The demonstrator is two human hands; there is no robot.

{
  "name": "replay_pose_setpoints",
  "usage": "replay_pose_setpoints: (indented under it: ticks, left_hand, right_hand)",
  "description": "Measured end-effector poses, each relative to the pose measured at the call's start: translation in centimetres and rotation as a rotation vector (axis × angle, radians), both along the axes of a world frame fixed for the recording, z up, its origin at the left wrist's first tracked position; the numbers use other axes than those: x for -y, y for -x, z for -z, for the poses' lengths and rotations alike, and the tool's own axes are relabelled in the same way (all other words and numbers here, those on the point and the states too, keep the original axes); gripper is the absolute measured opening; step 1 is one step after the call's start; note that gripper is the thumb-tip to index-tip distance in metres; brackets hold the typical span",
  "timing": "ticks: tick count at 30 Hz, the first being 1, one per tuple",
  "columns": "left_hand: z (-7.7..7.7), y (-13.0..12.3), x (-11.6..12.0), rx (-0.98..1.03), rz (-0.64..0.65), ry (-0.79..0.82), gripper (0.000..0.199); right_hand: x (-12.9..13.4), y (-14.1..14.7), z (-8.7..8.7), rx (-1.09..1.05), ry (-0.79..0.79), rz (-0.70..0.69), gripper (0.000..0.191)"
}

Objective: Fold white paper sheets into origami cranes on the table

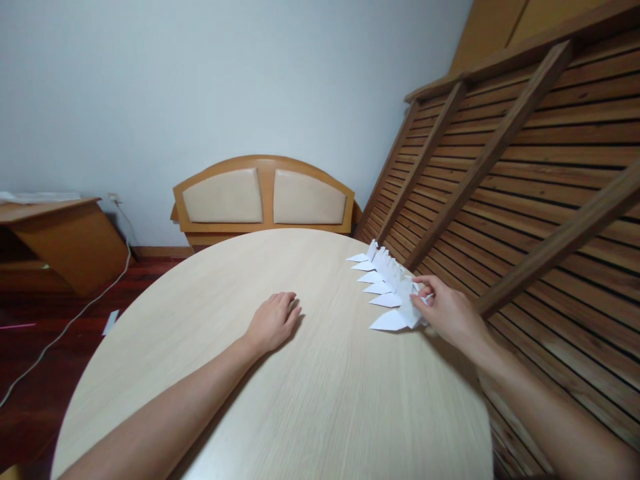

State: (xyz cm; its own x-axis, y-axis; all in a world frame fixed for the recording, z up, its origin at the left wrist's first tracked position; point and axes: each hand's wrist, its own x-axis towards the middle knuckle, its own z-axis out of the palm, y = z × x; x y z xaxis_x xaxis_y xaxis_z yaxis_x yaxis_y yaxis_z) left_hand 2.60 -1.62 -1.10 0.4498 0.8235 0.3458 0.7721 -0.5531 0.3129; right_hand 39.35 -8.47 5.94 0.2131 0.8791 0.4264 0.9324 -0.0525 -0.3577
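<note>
White folded-paper figures (384,268) stand in a row near the round table's right edge. The person's right hand (424,291) pinches the nearest figure (410,313). The left hand (273,321) rests on the tabletop (320,400), thumb and fingertips slightly apart.

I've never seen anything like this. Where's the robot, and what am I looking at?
There is no robot: these are a person's bare hands, seen by a camera worn on their head, looking forward and down. On the round table a row of folded white paper shapes lies toward the right edge. The right hand has its fingers on the nearest shape; whether it grips or only touches is hard to tell. The left hand holds nothing and rests on the tabletop.
</note>
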Motion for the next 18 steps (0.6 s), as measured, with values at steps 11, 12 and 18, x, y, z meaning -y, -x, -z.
replay_pose_setpoints:
  ticks: [11,12,18]
  left_hand:
    - [0.0,-0.1,-0.1,-0.004,0.004,-0.009,0.034]
    - [0.0,-0.1,-0.1,-0.006,0.004,-0.009,0.034]
    - [-0.2,-0.2,0.0,-0.022,0.002,-0.004,0.033]
  right_hand:
    - [-1.3,-2.1,1.9,-0.003,-0.003,0.079,0.031]
    - [-1.4,-2.3,2.0,-0.001,0.0,0.087,0.031]
    - [-1.5,-1.5,1.2,0.122,-0.078,0.108,0.035]
